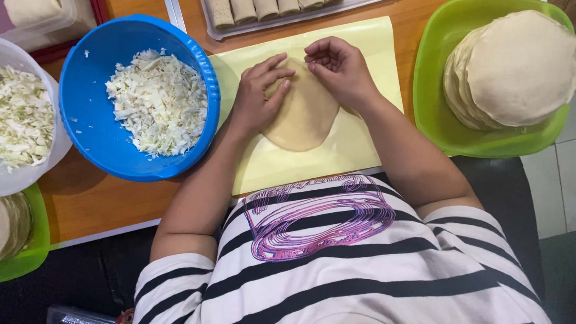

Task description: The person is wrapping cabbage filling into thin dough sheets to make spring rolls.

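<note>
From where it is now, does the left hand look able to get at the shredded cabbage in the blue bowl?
Probably yes: the left hand rests on the wrapper, right beside the blue bowl, and nothing stands between it and the cabbage.

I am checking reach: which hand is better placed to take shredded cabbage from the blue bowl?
Probably the left hand: it rests on the wrapper beside the blue bowl; the right hand lies farther away.

Single head view, looking straight down, close over wooden table [105,202]
</note>
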